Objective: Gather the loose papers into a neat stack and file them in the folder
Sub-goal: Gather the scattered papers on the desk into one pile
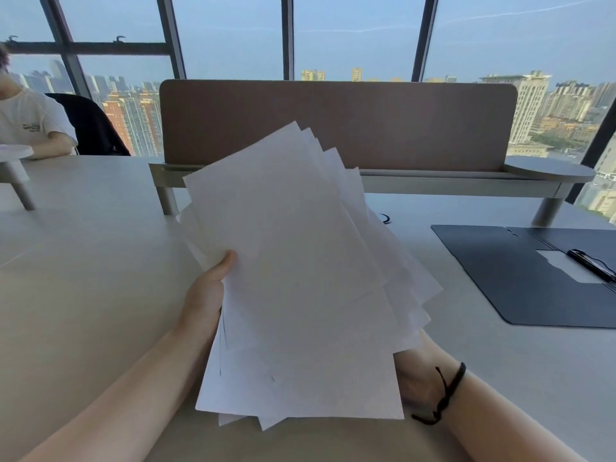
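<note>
Holding a fanned bundle of white papers (293, 278) above the pale desk (83, 278), both hands work at the sheets' edges. Left hand (208, 295) grips the bundle's left edge, thumb (226, 263) pressed on the top sheet, remaining fingers hidden behind the paper. Right hand (416, 371) sits under the lower right corner of the bundle; its fingers are covered by the sheets, so cannot tell how they are set, though the hand appears to support the paper. Black cord bracelet (446, 391) on the right wrist. Sheets unaligned, corners splayed at top and bottom.

Dark folder (506, 278) lies open and flat on the desk, to the right of the papers and apart from them. Black clip (590, 265) and a pale inner panel visible on the folder's right part.

Brown divider screen (336, 125) stands behind the papers on a raised shelf (433, 183). Another person in a white T-shirt (30, 125) sits far left of the divider, by a dark chair (93, 125).
</note>
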`<state>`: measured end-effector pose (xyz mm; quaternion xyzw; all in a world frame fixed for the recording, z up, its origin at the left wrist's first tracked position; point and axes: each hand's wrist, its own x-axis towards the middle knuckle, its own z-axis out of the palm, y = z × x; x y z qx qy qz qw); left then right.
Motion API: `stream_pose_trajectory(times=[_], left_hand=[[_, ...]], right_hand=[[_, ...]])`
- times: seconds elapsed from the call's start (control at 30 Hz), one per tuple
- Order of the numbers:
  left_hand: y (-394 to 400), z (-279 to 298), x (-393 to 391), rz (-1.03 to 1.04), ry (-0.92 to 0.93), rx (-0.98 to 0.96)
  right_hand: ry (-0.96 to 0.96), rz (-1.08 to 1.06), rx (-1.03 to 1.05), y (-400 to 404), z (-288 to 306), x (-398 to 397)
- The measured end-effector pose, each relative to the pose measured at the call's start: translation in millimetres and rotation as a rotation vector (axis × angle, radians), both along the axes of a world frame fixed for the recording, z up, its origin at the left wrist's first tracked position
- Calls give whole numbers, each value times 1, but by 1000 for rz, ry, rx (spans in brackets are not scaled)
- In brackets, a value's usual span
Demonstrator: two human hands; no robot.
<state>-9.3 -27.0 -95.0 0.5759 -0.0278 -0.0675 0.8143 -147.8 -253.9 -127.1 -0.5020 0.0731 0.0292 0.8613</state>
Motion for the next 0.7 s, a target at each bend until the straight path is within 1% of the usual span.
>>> stream_pose_trajectory(times=[0.1,0.17,0.2,0.27,0.3,0.37,0.43,0.5,0.57,0.63,0.7], left_hand=[[4,-6,8,62,39,55],[7,-11,17,111,-1,109],[8,-13,21,127,-44,174],[10,-15,25,152,-130,337],[10,-14,26,153,-162,390],[10,-9,24,149,-201,422],[13,-3,21,156,-232,427],[13,4,15,131,-237,426],[11,5,7,79,-196,437],[9,7,-2,-26,-124,450],[9,11,-11,-196,-70,468]], right_hand=[[2,99,-100,4,8,-2],[-73,142,-198,0,21,-4],[-113,125,-207,-4,24,-4],[-138,71,-114,-13,33,-4],[-137,27,-26,-18,35,-2],[-101,-6,117,-27,42,0],[-22,-15,157,-36,49,0],[50,-34,76,-42,48,0],[107,-45,-75,-35,44,0],[126,-90,-264,-22,40,-1],[114,-122,-405,-13,36,-2]])
